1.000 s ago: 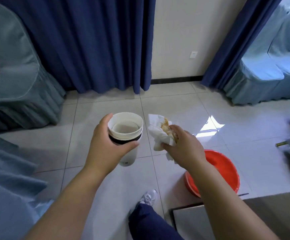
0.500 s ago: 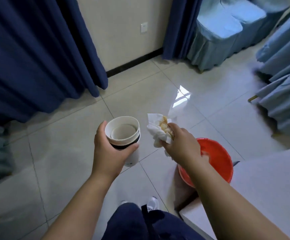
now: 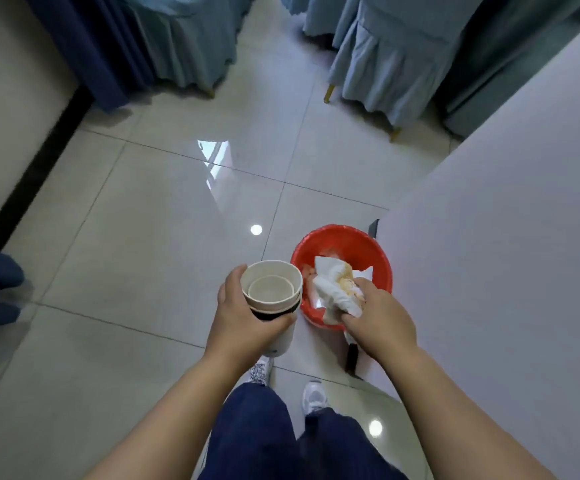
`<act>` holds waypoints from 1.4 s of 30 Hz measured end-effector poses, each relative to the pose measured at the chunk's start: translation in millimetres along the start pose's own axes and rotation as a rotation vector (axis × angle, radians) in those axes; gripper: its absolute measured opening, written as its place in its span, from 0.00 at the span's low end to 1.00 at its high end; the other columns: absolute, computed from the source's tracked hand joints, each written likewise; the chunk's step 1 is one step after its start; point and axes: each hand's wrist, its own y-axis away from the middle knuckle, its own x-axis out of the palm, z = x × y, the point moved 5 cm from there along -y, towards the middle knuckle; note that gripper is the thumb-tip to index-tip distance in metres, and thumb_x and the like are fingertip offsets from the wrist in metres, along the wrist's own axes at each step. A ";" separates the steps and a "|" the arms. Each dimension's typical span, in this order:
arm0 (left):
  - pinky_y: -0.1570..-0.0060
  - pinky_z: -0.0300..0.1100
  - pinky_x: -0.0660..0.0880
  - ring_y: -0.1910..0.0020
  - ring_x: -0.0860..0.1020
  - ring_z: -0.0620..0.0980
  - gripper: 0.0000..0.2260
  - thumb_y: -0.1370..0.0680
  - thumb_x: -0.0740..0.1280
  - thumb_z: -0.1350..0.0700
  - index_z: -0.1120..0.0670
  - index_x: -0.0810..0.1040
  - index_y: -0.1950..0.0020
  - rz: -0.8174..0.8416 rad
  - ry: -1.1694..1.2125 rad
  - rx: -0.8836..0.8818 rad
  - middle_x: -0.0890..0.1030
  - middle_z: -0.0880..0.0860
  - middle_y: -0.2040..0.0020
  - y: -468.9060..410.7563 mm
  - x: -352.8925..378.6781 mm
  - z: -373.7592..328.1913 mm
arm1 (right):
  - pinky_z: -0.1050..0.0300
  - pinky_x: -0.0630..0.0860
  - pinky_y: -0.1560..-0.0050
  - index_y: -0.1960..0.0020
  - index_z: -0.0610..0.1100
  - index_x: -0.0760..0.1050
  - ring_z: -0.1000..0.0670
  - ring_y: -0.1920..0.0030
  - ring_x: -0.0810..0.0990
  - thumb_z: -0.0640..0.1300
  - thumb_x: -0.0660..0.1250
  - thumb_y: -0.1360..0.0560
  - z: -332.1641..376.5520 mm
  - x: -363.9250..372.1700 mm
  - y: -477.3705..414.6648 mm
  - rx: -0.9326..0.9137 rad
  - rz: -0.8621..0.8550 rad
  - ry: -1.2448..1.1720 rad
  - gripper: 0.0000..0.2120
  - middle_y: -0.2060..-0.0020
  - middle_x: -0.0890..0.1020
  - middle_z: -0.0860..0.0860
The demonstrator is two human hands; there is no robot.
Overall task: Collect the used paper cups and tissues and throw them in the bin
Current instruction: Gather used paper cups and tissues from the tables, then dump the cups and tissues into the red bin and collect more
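Red round plastic bin (image 3: 382,271) stands on the tiled floor (image 3: 143,237), just beside the near corner of the white table (image 3: 506,254). Left hand (image 3: 247,320) grips a stack of nested white paper cups (image 3: 271,289), held upright, left of the bin. Right hand (image 3: 378,317) clutches crumpled, brown-stained white tissues (image 3: 337,282) directly over the bin's opening. Light blue covered chairs (image 3: 385,64) stand at the far side.
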 end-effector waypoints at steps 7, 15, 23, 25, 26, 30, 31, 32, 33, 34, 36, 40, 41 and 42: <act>0.41 0.50 0.75 0.41 0.72 0.47 0.43 0.39 0.79 0.43 0.44 0.60 0.30 0.247 -0.169 0.040 0.68 0.47 0.36 -84.9 67.0 5.3 | 0.48 0.78 0.54 0.36 0.57 0.66 0.46 0.53 0.77 0.60 0.62 0.30 -45.3 38.1 -42.8 0.263 -0.010 -0.154 0.23 0.51 0.78 0.51; 0.47 0.49 0.77 0.44 0.74 0.47 0.38 0.41 0.78 0.41 0.43 0.65 0.35 0.356 -0.282 0.041 0.72 0.46 0.41 -173.2 164.5 52.5 | 0.48 0.76 0.47 0.31 0.57 0.62 0.42 0.46 0.76 0.62 0.64 0.32 -106.9 104.7 -134.9 0.394 0.047 -0.212 0.32 0.45 0.76 0.48; 0.39 0.40 0.66 0.36 0.66 0.39 0.42 0.31 0.75 0.48 0.43 0.53 0.25 0.453 -0.195 0.042 0.65 0.39 0.31 -231.3 242.9 73.3 | 0.42 0.65 0.32 0.24 0.58 0.47 0.43 0.28 0.60 0.64 0.75 0.38 -150.6 154.6 -213.0 0.409 0.056 -0.259 0.52 0.28 0.58 0.48; 0.39 0.45 0.71 0.36 0.71 0.43 0.40 0.30 0.75 0.48 0.43 0.56 0.25 0.475 -0.180 -0.004 0.69 0.40 0.33 -232.9 248.6 79.6 | 0.41 0.63 0.30 0.24 0.58 0.47 0.43 0.27 0.57 0.64 0.74 0.38 -155.8 159.7 -220.5 0.407 0.054 -0.274 0.52 0.27 0.57 0.48; 0.42 0.44 0.73 0.41 0.73 0.41 0.38 0.30 0.74 0.48 0.44 0.57 0.25 0.471 -0.182 -0.027 0.70 0.37 0.37 -230.9 247.4 80.6 | 0.42 0.63 0.30 0.24 0.57 0.48 0.43 0.27 0.58 0.63 0.74 0.36 -157.0 161.1 -220.4 0.408 0.061 -0.283 0.51 0.27 0.58 0.48; 0.52 0.38 0.72 0.46 0.71 0.42 0.34 0.27 0.72 0.49 0.46 0.59 0.25 0.445 -0.221 -0.106 0.71 0.40 0.38 -216.9 229.8 80.7 | 0.48 0.69 0.36 0.28 0.51 0.62 0.44 0.33 0.68 0.58 0.72 0.31 -156.1 155.5 -203.7 0.438 0.087 -0.329 0.36 0.31 0.66 0.47; 0.55 0.36 0.72 0.46 0.71 0.43 0.34 0.26 0.72 0.49 0.46 0.59 0.25 0.442 -0.234 -0.123 0.71 0.43 0.35 -213.2 222.9 78.0 | 0.50 0.70 0.39 0.29 0.50 0.65 0.44 0.35 0.70 0.56 0.71 0.29 -153.2 150.4 -197.0 0.441 0.094 -0.340 0.32 0.33 0.68 0.47; 0.58 0.35 0.70 0.45 0.71 0.43 0.33 0.26 0.72 0.49 0.46 0.59 0.25 0.437 -0.242 -0.133 0.71 0.45 0.34 -209.8 215.7 74.2 | 0.51 0.70 0.41 0.30 0.49 0.66 0.44 0.36 0.71 0.55 0.70 0.28 -149.6 143.6 -189.6 0.440 0.097 -0.348 0.29 0.34 0.70 0.47; 0.59 0.36 0.69 0.46 0.72 0.44 0.32 0.26 0.71 0.49 0.47 0.60 0.26 0.430 -0.249 -0.139 0.71 0.45 0.35 -206.0 208.1 68.9 | 0.52 0.70 0.44 0.31 0.49 0.67 0.45 0.38 0.73 0.54 0.69 0.27 -145.5 136.5 -181.6 0.437 0.098 -0.357 0.28 0.35 0.71 0.47; 0.59 0.36 0.69 0.46 0.72 0.44 0.31 0.26 0.71 0.48 0.47 0.62 0.27 0.423 -0.256 -0.147 0.71 0.45 0.37 -201.4 200.9 63.2 | 0.53 0.71 0.46 0.32 0.49 0.69 0.46 0.40 0.74 0.54 0.69 0.27 -140.4 128.8 -173.0 0.432 0.095 -0.371 0.26 0.37 0.73 0.48; 0.59 0.36 0.70 0.47 0.73 0.45 0.28 0.26 0.71 0.48 0.47 0.64 0.29 0.422 -0.268 -0.131 0.71 0.43 0.41 -188.1 185.7 46.3 | 0.54 0.73 0.49 0.36 0.49 0.72 0.49 0.45 0.76 0.55 0.69 0.27 -128.4 112.9 -152.5 0.418 0.076 -0.417 0.22 0.42 0.76 0.51; 0.62 0.33 0.70 0.52 0.75 0.42 0.22 0.25 0.70 0.48 0.47 0.68 0.34 0.455 -0.268 -0.080 0.73 0.42 0.46 -159.3 159.2 11.8 | 0.53 0.76 0.47 0.40 0.49 0.75 0.52 0.49 0.77 0.53 0.70 0.27 -103.2 81.2 -109.4 0.424 -0.003 -0.523 0.17 0.47 0.79 0.53; 0.63 0.33 0.70 0.53 0.75 0.40 0.21 0.25 0.70 0.48 0.47 0.69 0.35 0.470 -0.260 -0.062 0.74 0.43 0.46 -150.1 153.0 2.4 | 0.53 0.76 0.46 0.40 0.49 0.76 0.53 0.49 0.77 0.52 0.70 0.27 -96.4 72.8 -97.5 0.426 -0.028 -0.549 0.17 0.47 0.78 0.53; 0.63 0.32 0.70 0.54 0.75 0.39 0.20 0.25 0.70 0.48 0.47 0.70 0.35 0.487 -0.258 -0.043 0.75 0.43 0.47 -140.2 147.3 -6.7 | 0.53 0.76 0.46 0.40 0.49 0.76 0.53 0.50 0.77 0.52 0.70 0.27 -89.4 64.1 -84.9 0.425 -0.057 -0.571 0.17 0.48 0.78 0.53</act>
